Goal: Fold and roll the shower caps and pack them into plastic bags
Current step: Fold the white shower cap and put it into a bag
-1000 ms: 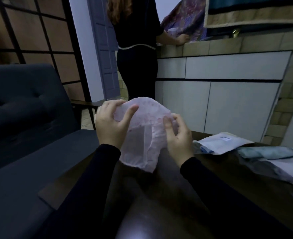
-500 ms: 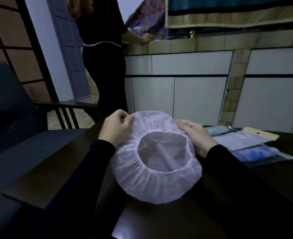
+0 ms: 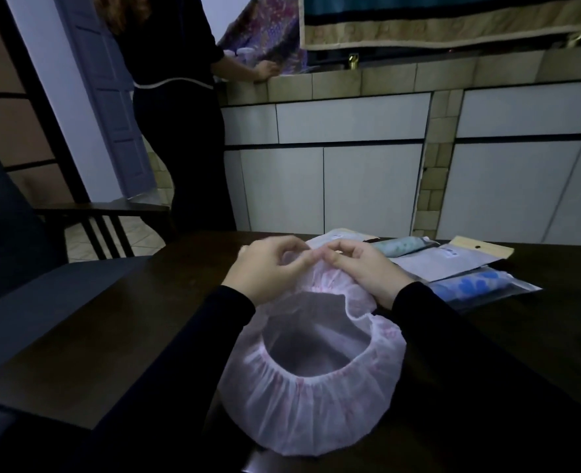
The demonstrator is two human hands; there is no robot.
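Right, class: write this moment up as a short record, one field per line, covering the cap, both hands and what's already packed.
cap: pink-white shower cap, opening up, on dark table
left hand: pinches far rim
right hand: pinches far rim beside it
packed: blue roll in bag; teal roll behind it
fold: not yet started

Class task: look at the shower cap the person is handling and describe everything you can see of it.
The shower cap is thin, translucent white plastic with faint pink marks, gathered into fine pleats by an elastic rim. It lies spread on the dark table, opening up, so its rim forms a wide ring. It is not yet folded. At its far edge the left hand and right hand pinch the bunched material close together.
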